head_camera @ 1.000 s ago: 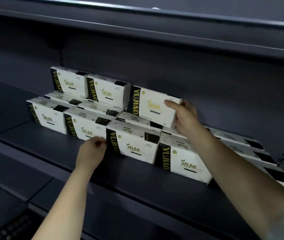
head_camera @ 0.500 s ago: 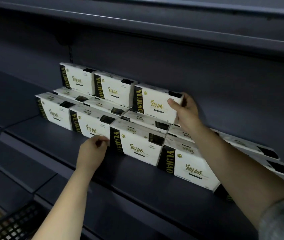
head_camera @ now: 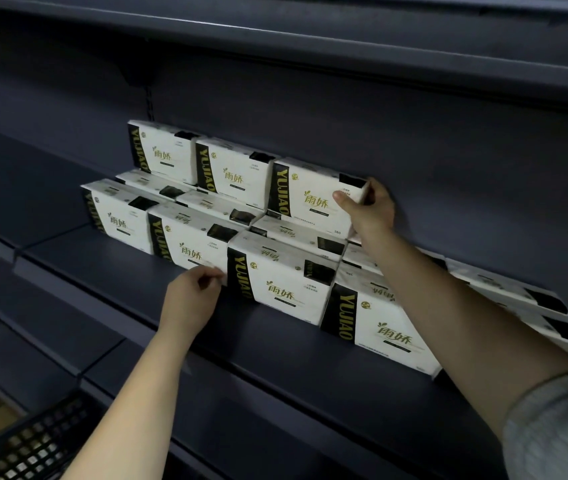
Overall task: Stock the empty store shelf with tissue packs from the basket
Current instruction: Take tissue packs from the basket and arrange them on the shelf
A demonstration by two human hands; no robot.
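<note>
White tissue packs with black and gold print stand in rows on the dark shelf [head_camera: 109, 271]. My right hand [head_camera: 367, 211] grips the right end of the upper back-row pack [head_camera: 306, 199], thumb on its front face. With curled fingers, my left hand [head_camera: 190, 299] touches the lower front corner of a front-row pack [head_camera: 185, 244], beside the neighbouring front pack [head_camera: 282, 282]. Further packs [head_camera: 504, 292] lie flat at the right, partly hidden behind my right arm.
A black mesh basket [head_camera: 29, 445] shows at the bottom left corner; its contents are out of view. An upper shelf [head_camera: 310, 39] overhangs the packs. The shelf's bare left part and a lower shelf [head_camera: 50, 344] lie below my left arm.
The view has shifted slightly left and down. Both hands stay on the same packs; the right hand has settled the upper pack against its neighbour.
</note>
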